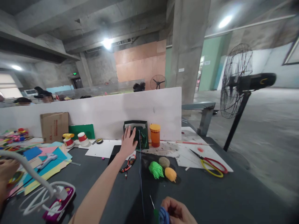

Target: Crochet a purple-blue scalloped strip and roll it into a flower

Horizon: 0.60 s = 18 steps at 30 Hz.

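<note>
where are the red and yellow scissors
In the head view, the scissors lie on a white sheet on the right of the table, just right of the yellow yarn ball.

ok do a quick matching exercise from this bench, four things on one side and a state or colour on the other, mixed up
Things:
1. left hand
2. right hand
3. scissors
4. lidded jar

States and colours:
a. orange with a yellow lid
b. pinching a blue bundle
c. red and yellow loop handles
d. fingers spread at a dark green pouch

Pairs: 1-d, 2-b, 3-c, 4-a
</note>
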Available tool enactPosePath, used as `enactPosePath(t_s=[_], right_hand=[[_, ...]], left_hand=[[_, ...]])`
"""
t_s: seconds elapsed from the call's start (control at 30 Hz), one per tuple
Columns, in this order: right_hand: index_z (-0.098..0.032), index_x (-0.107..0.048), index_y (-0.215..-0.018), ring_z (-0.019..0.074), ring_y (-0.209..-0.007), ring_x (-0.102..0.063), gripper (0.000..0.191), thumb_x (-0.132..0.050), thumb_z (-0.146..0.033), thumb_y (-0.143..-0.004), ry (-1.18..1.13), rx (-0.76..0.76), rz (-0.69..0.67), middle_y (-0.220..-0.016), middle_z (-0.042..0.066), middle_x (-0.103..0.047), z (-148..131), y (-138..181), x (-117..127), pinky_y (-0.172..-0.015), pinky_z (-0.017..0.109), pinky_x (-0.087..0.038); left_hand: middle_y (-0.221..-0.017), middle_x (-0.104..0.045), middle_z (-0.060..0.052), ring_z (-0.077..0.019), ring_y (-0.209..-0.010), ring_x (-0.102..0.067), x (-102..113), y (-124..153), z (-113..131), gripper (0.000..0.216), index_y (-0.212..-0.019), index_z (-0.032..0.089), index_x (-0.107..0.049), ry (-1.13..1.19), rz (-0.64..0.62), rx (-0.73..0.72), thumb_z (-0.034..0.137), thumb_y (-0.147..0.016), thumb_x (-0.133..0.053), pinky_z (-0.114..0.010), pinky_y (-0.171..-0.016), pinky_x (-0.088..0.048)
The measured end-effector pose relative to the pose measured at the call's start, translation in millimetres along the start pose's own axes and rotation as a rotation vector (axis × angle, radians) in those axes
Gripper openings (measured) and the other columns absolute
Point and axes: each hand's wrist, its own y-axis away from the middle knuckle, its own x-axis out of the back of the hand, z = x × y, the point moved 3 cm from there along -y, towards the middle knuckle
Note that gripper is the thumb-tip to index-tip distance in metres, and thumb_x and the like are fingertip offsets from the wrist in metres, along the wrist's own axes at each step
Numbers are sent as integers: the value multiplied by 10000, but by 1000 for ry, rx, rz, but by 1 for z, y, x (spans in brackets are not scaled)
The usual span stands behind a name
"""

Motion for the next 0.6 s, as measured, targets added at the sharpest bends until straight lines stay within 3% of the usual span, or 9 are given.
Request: enactPosePath(t_s=[0.1,0.17,0.23,0.3,0.37,0.47,0.6], right_hand=[[-151,-622,-602,86,-492,-445,385,-885,-412,-500,-73,20,32,-526,-28,-560,-9,6,-4,-511,215,-346],[-146,-647,-634,86,-496,-465,341,-897,-349,-520,-142,11,51,-541,-26,-583,-15,12,-11,-523,213,-370],[-151,-655,-638,82,-484,-469,322,-903,-322,-523,-219,-8,70,-534,-34,-585,-18,19,-19,-511,203,-376],[-159,-659,-636,86,-503,-496,319,-902,-336,-531,-289,-26,87,-541,-37,-589,-19,28,-30,-524,195,-397],[-171,-673,-664,92,-531,-525,316,-894,-368,-551,-339,-43,102,-564,-35,-602,-17,39,-40,-541,191,-418],[-189,-693,-697,100,-557,-552,313,-886,-397,-565,-362,-60,120,-599,-24,-633,-13,56,-51,-569,196,-446],[-240,-712,-794,149,-691,-626,357,-850,-498,-590,-287,-49,127,-733,5,-704,-6,76,-56,-702,252,-499]], left_hand=[[-1332,-574,-122,-279,-1151,-579,-2,47,24,394,-1276,200,-541,204,-83,119,303,-898,-581,-507,-939,-491],[-1074,-723,-121,-221,-971,-674,-5,93,46,348,-1227,151,-600,370,-190,202,294,-922,-513,-367,-843,-546],[-919,-754,-106,-198,-824,-701,-8,142,67,368,-1165,119,-637,502,-257,294,338,-942,-444,-310,-732,-562],[-841,-742,-107,-195,-764,-693,-8,186,83,449,-1106,103,-647,585,-262,388,403,-966,-344,-301,-692,-552],[-888,-735,-95,-198,-823,-673,-8,219,93,456,-1053,145,-655,778,-231,519,504,-930,-403,-300,-756,-526],[-867,-701,-71,-195,-804,-629,-3,243,102,371,-969,164,-654,967,-157,574,497,-816,-595,-295,-762,-487],[-735,-645,-11,-167,-712,-567,13,250,112,196,-852,168,-672,785,-191,588,178,-656,-676,-270,-717,-443]])
